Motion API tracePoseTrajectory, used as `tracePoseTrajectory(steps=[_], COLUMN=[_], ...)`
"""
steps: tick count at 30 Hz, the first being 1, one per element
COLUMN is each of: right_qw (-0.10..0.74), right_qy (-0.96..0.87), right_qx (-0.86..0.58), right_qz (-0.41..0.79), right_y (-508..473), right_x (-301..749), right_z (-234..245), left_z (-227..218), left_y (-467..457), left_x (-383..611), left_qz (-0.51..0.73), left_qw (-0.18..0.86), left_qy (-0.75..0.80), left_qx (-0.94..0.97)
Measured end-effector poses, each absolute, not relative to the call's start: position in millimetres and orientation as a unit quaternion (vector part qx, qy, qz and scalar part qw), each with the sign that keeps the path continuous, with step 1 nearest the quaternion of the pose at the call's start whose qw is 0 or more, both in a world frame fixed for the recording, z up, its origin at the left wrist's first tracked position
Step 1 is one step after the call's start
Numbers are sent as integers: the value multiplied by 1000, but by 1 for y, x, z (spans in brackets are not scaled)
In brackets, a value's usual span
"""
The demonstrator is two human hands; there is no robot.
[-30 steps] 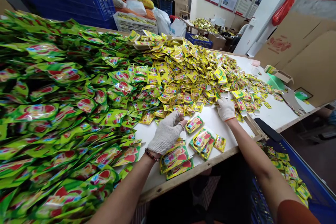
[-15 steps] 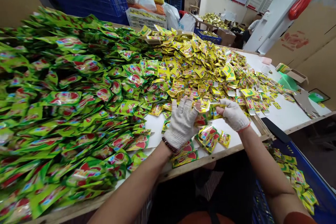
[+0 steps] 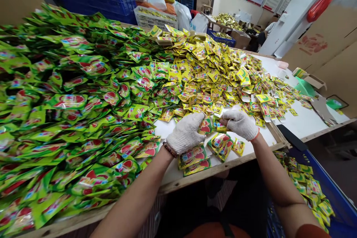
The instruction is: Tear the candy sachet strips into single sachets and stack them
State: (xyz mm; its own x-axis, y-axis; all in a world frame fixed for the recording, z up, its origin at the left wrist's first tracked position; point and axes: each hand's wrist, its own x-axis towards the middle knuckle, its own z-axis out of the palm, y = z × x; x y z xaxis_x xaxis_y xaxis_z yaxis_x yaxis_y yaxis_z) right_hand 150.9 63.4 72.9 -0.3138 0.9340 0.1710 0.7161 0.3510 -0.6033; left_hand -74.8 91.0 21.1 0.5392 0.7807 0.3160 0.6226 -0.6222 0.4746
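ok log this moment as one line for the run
left hand: gloved, at green-and-red sachet | right hand: gloved, at yellow sachets | table: green sachet heap, yellow sachet heap | blue crate: loose sachets

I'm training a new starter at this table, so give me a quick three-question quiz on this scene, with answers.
1. Which wrist wears the beaded bracelet?
2. True or false: the blue plastic crate at the lower right has sachets in it.
3. What covers the left hand and the right hand?
A. White knit gloves
B. Blue rubber gloves
C. Nothing

Key: 1. Left; 2. True; 3. A
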Motion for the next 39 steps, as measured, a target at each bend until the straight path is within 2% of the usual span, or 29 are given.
tracePoseTrajectory(steps=[4, 7, 13, 16, 20, 22, 28, 34, 37, 39], right_qw=[248, 189, 141, 178, 362, 407, 329, 348, 281, 260], right_qy=[-789, -810, -840, -820, -714, -658, -707, -579, -558, -551], right_qx=[-510, -505, -522, -544, -579, -598, -587, -609, -560, -554], right_qz=[236, 229, 51, 1, 157, 210, 219, 414, 545, 567], right_y=[67, 71, 71, 63, 54, 51, 46, 35, 32, 39], right_x=[153, 152, 131, 121, 125, 129, 120, 118, 128, 138], right_z=[80, 80, 75, 64, 53, 51, 45, 50, 56, 58], left_z=[25, 27, 23, 22, 24, 26, 26, 24, 24, 23], left_y=[93, 91, 83, 81, 81, 81, 77, 76, 74, 71], left_x=[-77, -75, -67, -65, -65, -65, -62, -62, -59, -55], left_qz=[249, 221, 190, 206, 219, 214, 186, 188, 191, 188], left_qw=[169, 135, 113, 126, 114, 105, 86, 84, 116, 133], left_qy=[399, 381, 384, 412, 444, 454, 431, 459, 440, 429], left_qx=[866, 888, 896, 879, 861, 858, 879, 864, 870, 874])
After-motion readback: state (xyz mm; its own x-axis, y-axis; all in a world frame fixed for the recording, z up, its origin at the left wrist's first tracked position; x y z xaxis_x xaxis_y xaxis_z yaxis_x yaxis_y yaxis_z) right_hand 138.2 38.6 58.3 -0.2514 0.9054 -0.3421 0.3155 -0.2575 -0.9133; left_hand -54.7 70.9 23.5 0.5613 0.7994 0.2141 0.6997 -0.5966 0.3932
